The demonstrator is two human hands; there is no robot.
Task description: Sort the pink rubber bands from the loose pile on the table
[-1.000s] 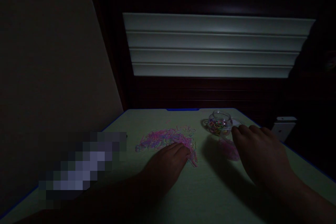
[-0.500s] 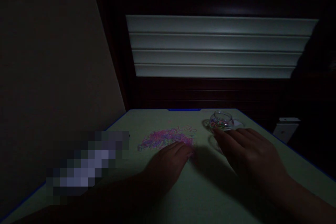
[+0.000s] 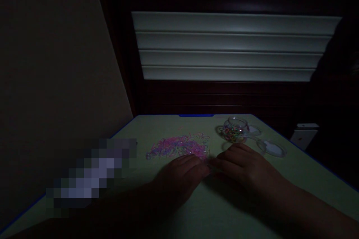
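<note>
My left hand (image 3: 183,173) rests low over the table with its fingers bent and pressed together at the near edge of a loose pile of small pink and purple rubber bands (image 3: 172,145). Facing it, my right hand (image 3: 242,162) has its fingertips pinched, almost meeting those of the left. Whatever lies between the fingertips is too dark and small to make out. Behind my right hand stands a round clear jar (image 3: 235,129) with several coloured bands inside and no lid on it.
Two clear round lids or shallow pieces with whitish middles, one by the jar (image 3: 254,130) and one nearer (image 3: 275,148), lie to the right. A blurred-out object (image 3: 95,173) is at the left. The blue-edged table (image 3: 193,115) meets a wall and a dark louvred panel. White boxes (image 3: 304,138) stand beyond.
My right hand has moved left and down from beside the jar to my left hand, its fingers closing. The nearer clear lid now shows. My left hand has hardly moved.
</note>
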